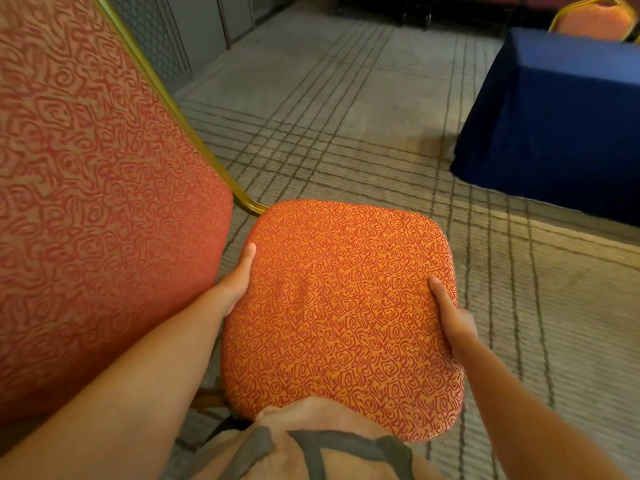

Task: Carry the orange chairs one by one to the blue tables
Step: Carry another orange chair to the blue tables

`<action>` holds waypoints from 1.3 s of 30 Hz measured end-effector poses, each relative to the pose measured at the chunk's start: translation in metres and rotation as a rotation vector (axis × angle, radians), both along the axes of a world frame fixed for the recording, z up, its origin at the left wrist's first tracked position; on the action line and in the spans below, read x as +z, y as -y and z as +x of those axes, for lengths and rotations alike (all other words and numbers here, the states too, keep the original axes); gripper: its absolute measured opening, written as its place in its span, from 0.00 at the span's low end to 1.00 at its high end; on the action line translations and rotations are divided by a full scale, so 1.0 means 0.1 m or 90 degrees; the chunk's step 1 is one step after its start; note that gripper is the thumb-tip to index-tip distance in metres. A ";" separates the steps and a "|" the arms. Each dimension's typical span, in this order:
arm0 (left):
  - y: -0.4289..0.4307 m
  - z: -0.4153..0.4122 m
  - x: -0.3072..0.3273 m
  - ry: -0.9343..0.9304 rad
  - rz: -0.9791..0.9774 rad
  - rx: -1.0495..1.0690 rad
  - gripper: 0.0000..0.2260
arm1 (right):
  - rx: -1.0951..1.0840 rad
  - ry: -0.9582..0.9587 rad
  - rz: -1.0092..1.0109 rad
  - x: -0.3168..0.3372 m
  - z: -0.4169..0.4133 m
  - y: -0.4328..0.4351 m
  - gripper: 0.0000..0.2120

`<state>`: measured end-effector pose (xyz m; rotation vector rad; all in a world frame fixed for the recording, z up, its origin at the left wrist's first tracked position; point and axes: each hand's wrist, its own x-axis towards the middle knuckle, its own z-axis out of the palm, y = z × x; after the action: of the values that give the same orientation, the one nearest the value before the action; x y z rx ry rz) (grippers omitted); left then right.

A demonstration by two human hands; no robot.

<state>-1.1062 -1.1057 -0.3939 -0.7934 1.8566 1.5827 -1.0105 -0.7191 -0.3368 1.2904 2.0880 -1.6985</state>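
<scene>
Matt patterned cloth chair (341, 306) upholstery

The orange patterned padded seat (339, 317) is flanked by the left hand (237, 282) and right hand (450, 317); the blue cloth-draped table (561, 126) is set ahead-right, a gold-framed orange chair (595, 20) behind it.

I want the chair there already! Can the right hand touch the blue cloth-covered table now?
Probably not yet. The right hand grips the orange patterned chair seat, and striped carpet lies between it and the blue-draped table.

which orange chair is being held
The near orange chair: the left hand and right hand grip its seat edges. The far orange chair stands untouched behind the blue table.
</scene>
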 end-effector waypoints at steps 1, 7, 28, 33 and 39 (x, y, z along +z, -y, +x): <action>-0.02 -0.24 -0.04 0.002 0.000 -0.006 0.57 | -0.002 0.008 0.001 -0.02 -0.21 -0.01 0.46; -0.16 -1.76 -0.05 0.003 -0.011 -0.038 0.55 | -0.032 -0.011 0.004 -0.03 -1.49 -0.03 0.52; -0.36 -5.21 -0.39 0.048 0.042 0.011 0.59 | 0.034 0.021 0.053 0.11 -5.26 -0.31 0.43; -0.86 -6.03 0.13 0.017 0.023 0.076 0.33 | 0.066 0.042 0.028 0.13 -6.50 -0.63 0.43; -0.98 -7.33 -0.18 0.046 0.014 0.052 0.57 | 0.056 0.021 0.027 0.18 -7.61 -1.06 0.36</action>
<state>-1.8390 -1.0074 -0.4119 -0.9142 1.7732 1.6007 -1.7719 -0.6135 -0.3192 1.2109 2.1385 -1.5946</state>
